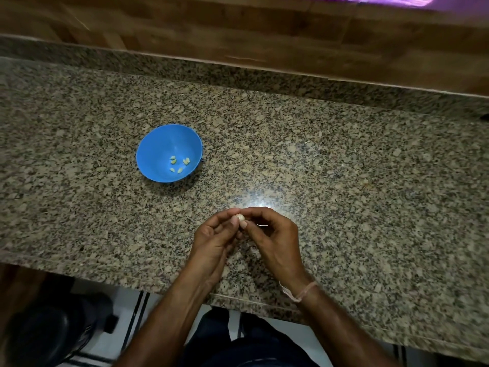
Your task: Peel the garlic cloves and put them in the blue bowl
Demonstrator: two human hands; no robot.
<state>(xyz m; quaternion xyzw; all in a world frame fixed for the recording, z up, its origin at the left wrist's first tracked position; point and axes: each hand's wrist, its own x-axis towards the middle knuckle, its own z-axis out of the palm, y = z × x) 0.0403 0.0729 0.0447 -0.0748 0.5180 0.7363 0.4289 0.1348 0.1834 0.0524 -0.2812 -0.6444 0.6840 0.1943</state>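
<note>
Home kitchen: speckled granite counter (pixel 344 160), wood-look backsplash (pixel 238 30).

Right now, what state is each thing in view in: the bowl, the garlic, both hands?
blue bowl: upright on the counter, holding peeled cloves.
peeled cloves: several, loose at the bowl's bottom.
garlic clove: pinched between both hands; skin left unclear.
left hand: fingers curled, pinching the clove.
right hand: fingers curled, pinching the clove.
</note>
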